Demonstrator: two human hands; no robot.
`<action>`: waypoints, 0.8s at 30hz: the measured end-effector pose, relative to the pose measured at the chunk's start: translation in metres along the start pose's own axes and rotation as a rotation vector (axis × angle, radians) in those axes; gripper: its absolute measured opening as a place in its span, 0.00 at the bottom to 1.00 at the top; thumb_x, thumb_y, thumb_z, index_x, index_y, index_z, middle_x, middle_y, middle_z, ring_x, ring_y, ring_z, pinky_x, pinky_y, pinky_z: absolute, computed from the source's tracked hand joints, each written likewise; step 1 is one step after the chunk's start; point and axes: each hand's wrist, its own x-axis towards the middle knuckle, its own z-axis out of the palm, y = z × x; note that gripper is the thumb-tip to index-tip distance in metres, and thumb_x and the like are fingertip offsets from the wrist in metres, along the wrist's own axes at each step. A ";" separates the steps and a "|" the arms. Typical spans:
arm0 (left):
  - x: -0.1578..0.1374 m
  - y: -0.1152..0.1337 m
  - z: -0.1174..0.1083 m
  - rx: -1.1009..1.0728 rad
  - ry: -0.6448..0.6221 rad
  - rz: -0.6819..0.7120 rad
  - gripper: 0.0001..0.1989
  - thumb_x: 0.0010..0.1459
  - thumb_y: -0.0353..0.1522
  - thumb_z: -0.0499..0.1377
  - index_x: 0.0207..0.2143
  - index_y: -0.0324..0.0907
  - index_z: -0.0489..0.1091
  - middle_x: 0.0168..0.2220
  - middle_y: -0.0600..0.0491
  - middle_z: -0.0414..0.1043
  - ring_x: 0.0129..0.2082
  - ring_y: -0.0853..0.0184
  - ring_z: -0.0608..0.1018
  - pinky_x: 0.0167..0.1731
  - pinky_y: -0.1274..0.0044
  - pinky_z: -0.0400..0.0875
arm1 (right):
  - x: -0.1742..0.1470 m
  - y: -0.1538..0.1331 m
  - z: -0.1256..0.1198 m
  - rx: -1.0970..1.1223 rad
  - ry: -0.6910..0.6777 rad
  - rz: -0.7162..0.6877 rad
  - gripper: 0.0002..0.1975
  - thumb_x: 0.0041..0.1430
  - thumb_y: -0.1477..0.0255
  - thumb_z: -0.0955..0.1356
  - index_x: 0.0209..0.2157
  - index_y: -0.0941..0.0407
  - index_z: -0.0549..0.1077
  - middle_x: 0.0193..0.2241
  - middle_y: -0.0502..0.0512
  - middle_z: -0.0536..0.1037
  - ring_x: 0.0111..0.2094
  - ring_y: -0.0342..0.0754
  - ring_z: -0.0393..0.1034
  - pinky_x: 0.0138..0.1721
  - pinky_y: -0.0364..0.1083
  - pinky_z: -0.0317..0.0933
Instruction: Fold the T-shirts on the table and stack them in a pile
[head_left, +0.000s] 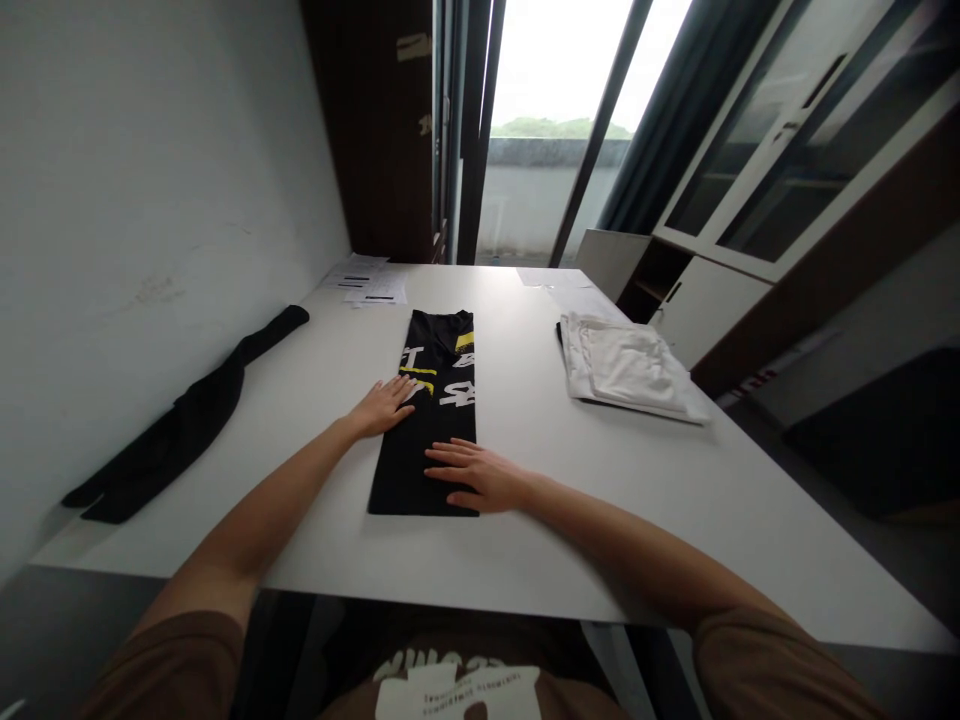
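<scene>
A black T-shirt [409,465] with white and yellow print lies on the table, folded into a long narrow strip. Flat on its left edge, around the middle of its length, rests my left hand [380,407], fingers spread. My right hand [480,475] lies on the near right part of the same shirt, its fingers stretched out and pointing left. Neither hand grips the cloth. The collar end of the shirt points away from me, toward the window.
The white table [525,545] has a stack of folded white clothes [626,360] on its right. A crumpled black garment [195,420] lies along the left wall. Paper sheets [367,280] are at the far left corner, and a cabinet [720,310] stands beyond the right side.
</scene>
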 end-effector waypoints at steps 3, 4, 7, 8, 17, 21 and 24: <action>-0.032 0.004 0.002 0.036 -0.029 0.055 0.32 0.73 0.44 0.44 0.74 0.42 0.45 0.75 0.44 0.38 0.74 0.54 0.46 0.69 0.54 0.39 | -0.006 0.000 0.000 0.020 -0.005 -0.002 0.32 0.69 0.59 0.67 0.70 0.50 0.61 0.71 0.61 0.57 0.72 0.58 0.47 0.71 0.63 0.41; -0.043 0.006 0.001 0.052 -0.039 0.075 0.32 0.73 0.44 0.44 0.74 0.42 0.44 0.75 0.44 0.38 0.74 0.55 0.45 0.69 0.55 0.38 | -0.007 0.000 0.000 0.028 -0.008 -0.008 0.33 0.67 0.58 0.67 0.70 0.50 0.61 0.71 0.62 0.56 0.72 0.58 0.47 0.70 0.63 0.40; -0.075 0.013 -0.002 0.089 -0.066 0.145 0.33 0.73 0.43 0.44 0.75 0.42 0.43 0.76 0.46 0.37 0.75 0.57 0.44 0.70 0.58 0.36 | -0.011 0.000 -0.001 0.068 -0.018 -0.041 0.37 0.63 0.57 0.71 0.70 0.50 0.61 0.71 0.63 0.55 0.72 0.61 0.46 0.70 0.65 0.38; -0.085 0.016 -0.003 0.092 -0.071 0.169 0.33 0.73 0.43 0.45 0.75 0.43 0.42 0.76 0.46 0.36 0.75 0.58 0.44 0.71 0.59 0.36 | -0.014 0.000 -0.002 0.086 -0.020 -0.053 0.38 0.61 0.58 0.72 0.70 0.50 0.61 0.71 0.63 0.56 0.72 0.61 0.47 0.70 0.65 0.38; -0.148 0.032 -0.016 -0.067 -0.112 0.304 0.37 0.67 0.33 0.54 0.75 0.52 0.44 0.75 0.51 0.38 0.74 0.57 0.48 0.72 0.57 0.38 | -0.053 0.019 -0.013 0.170 0.089 0.005 0.30 0.55 0.75 0.70 0.61 0.54 0.69 0.68 0.63 0.63 0.69 0.57 0.56 0.69 0.60 0.49; -0.154 0.033 -0.017 -0.125 -0.087 0.273 0.38 0.62 0.26 0.54 0.72 0.53 0.52 0.75 0.54 0.44 0.74 0.58 0.50 0.71 0.56 0.41 | -0.039 0.025 -0.011 0.100 0.118 0.041 0.34 0.57 0.71 0.71 0.65 0.51 0.66 0.66 0.61 0.66 0.71 0.59 0.50 0.71 0.66 0.35; -0.148 0.035 -0.012 -0.116 -0.025 0.259 0.35 0.64 0.28 0.56 0.71 0.52 0.55 0.74 0.51 0.48 0.73 0.55 0.51 0.71 0.55 0.44 | -0.021 0.028 -0.006 0.036 0.124 0.020 0.34 0.59 0.69 0.70 0.67 0.52 0.65 0.67 0.62 0.64 0.71 0.59 0.51 0.71 0.66 0.36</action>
